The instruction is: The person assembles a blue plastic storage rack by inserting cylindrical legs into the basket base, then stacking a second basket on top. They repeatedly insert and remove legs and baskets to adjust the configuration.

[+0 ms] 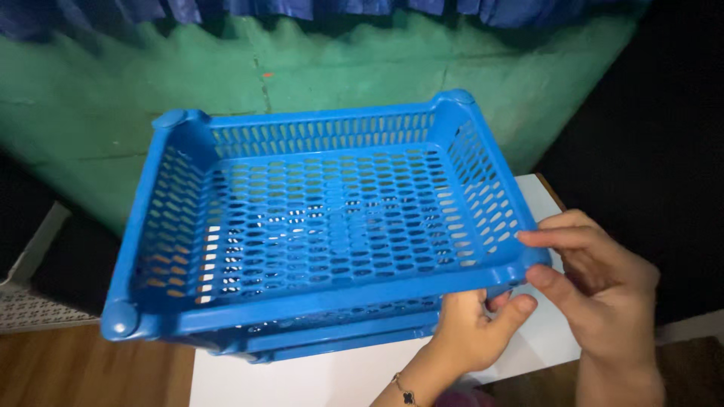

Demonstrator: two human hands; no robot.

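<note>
At the far left, low against the wall, a white perforated panel leans over a dark shape, and a strip of wooden floor runs beneath it. Behind everything stands a green painted wall, rough and cracked, with a blue cloth hanging along its top edge; to the right the room falls into darkness.

A white tabletop fills the lower middle of the view, its far right corner showing just beyond the trays. Above it sits a blue perforated plastic tray, rectangular, with slotted walls and rounded posts at its corners. It is tilted a little, its near left corner jutting out past the table's left edge. A second blue tray of the same kind lies directly under it, nested, only its near wall visible.

At the near right corner of the trays, the left hand, wearing a thin bracelet at the wrist, is curled loosely under the upper tray's front rim, fingers bent and the thumb raised toward that corner. Just to its right, the right hand is partly open, pinching the upper tray's near right corner between thumb below and forefinger along the rim.
</note>
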